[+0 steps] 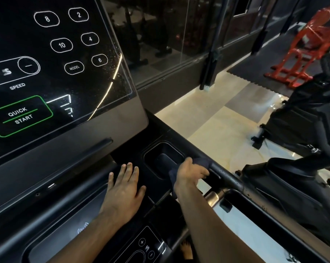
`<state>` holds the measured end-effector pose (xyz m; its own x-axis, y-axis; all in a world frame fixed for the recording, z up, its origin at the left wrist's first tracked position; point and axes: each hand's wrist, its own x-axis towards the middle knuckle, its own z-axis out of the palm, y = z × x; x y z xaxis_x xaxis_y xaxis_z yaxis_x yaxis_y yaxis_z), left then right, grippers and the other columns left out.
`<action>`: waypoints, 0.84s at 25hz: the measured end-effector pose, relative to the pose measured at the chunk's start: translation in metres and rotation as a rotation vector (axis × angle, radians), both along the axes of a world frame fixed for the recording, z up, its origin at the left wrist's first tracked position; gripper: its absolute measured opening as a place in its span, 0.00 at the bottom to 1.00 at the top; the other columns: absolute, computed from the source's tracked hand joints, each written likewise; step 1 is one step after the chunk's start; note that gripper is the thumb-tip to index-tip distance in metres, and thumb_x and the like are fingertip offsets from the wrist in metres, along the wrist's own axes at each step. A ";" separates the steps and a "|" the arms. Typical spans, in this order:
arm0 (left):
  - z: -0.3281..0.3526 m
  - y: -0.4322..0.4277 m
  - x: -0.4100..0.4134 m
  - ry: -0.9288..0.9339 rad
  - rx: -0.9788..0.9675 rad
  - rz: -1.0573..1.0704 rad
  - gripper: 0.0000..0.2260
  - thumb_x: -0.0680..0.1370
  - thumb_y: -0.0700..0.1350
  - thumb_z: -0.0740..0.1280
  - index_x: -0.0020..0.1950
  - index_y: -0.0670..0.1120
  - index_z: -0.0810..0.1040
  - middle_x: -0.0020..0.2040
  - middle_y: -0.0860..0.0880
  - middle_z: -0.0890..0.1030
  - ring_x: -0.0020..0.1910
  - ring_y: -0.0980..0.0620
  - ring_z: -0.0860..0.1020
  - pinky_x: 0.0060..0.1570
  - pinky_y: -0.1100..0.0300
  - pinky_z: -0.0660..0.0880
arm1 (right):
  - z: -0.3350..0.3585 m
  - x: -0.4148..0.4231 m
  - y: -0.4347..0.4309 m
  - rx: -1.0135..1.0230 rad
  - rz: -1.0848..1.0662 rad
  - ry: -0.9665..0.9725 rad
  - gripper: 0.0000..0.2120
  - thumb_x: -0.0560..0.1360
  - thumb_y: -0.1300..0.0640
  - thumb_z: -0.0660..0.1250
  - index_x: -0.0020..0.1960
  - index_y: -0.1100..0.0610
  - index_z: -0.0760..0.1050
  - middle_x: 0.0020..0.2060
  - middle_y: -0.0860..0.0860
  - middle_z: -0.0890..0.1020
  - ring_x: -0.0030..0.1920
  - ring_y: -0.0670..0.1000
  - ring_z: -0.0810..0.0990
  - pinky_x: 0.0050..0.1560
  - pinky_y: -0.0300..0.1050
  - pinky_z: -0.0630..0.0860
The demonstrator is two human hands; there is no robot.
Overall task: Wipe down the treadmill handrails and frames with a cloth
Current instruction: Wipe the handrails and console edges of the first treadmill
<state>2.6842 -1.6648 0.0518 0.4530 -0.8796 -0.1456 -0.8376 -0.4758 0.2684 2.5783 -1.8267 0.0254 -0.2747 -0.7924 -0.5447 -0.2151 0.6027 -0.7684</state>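
At far left, the treadmill console panel (46, 63) was cut off by the left and top edges of the view. Its SPEED control was only partly visible, and the green-outlined QUICK START button (20, 115) was clipped at its left end. Fine droplets or specks showed near the panel's right edge; which could not be determined.

Below the panel, the left hand (125, 186) lay palm down on the dark console deck, fingers straight and slightly spread, grasping nothing. Near the bottom edge, a small control strip (147, 247) was cropped, and its markings were only partly readable.

Just right of the left hand sat a dark storage recess (160, 158); its interior was too dark to assess.

Beside the recess, the right hand (190, 173) gripped a dark cloth (202, 162), fingers curled round it and over the right handrail (228, 177). The fingertips were hidden beneath the rail. Most of the cloth lay under the hand, with a fold hanging below the wrist. Its edges were hard to separate from the black frame. Wet spots appeared on the handrail just beyond the cloth.

Further right, across pale floor tiles (207, 114), stood a black exercise bike (302, 120), cut off at the right edge. A red machine frame (302, 50) behind it was blurred.
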 end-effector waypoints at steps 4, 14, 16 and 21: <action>0.002 -0.005 0.002 -0.001 0.002 0.005 0.30 0.83 0.56 0.52 0.80 0.46 0.45 0.81 0.48 0.43 0.78 0.52 0.39 0.76 0.48 0.37 | -0.006 0.008 0.040 -0.218 0.403 0.247 0.37 0.82 0.54 0.59 0.81 0.60 0.40 0.81 0.59 0.41 0.79 0.63 0.50 0.77 0.54 0.53; 0.000 -0.010 0.004 0.030 -0.041 0.035 0.29 0.83 0.57 0.51 0.80 0.49 0.45 0.81 0.51 0.45 0.77 0.57 0.39 0.75 0.53 0.35 | 0.020 0.026 -0.016 -0.250 0.548 0.651 0.30 0.82 0.53 0.56 0.81 0.58 0.50 0.81 0.54 0.49 0.80 0.61 0.47 0.74 0.68 0.51; 0.001 -0.017 0.002 0.019 -0.032 0.061 0.29 0.83 0.57 0.51 0.80 0.49 0.45 0.81 0.51 0.45 0.78 0.57 0.40 0.75 0.52 0.36 | 0.017 0.031 -0.028 -0.319 0.824 0.747 0.31 0.82 0.53 0.55 0.81 0.58 0.48 0.81 0.55 0.48 0.79 0.63 0.46 0.75 0.69 0.47; 0.003 -0.040 0.000 -0.003 -0.014 0.123 0.29 0.82 0.59 0.48 0.80 0.49 0.45 0.81 0.52 0.46 0.78 0.57 0.41 0.74 0.56 0.35 | 0.020 0.046 -0.089 -0.194 0.969 0.773 0.31 0.81 0.42 0.51 0.79 0.55 0.53 0.79 0.57 0.56 0.74 0.67 0.58 0.71 0.70 0.56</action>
